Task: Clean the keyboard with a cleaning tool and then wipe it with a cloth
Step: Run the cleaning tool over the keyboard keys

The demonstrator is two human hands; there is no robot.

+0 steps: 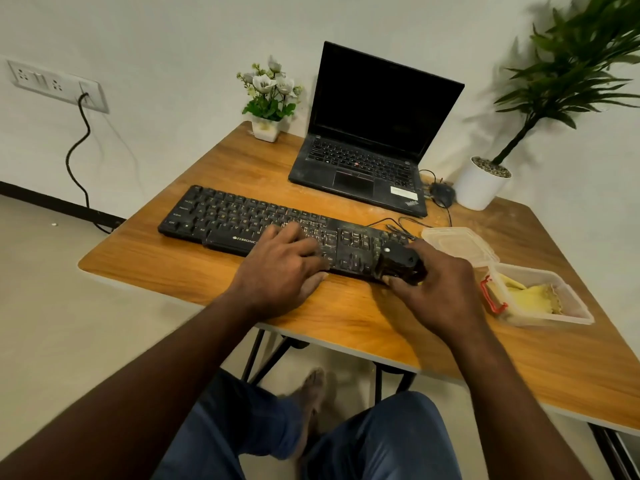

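Keyboard (214, 216) on wooden desk (173, 271), white walls (173, 29)

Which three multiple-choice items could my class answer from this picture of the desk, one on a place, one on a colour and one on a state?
1. Where is the cleaning tool?
A. On the floor
B. On the right end of the keyboard
C. On a chair

2. What colour is the cloth in the plastic box?
A. Yellow
B. Blue
C. Red

3. How does the laptop stand?
A. Shut
B. Open, screen lit
C. Open, screen dark

Answers:
1 B: the right hand holds the tool on the keys at the keyboard's right end.
2 A: the folded cloth in the open box is pale yellow.
3 C: the lid is up and the screen is black.
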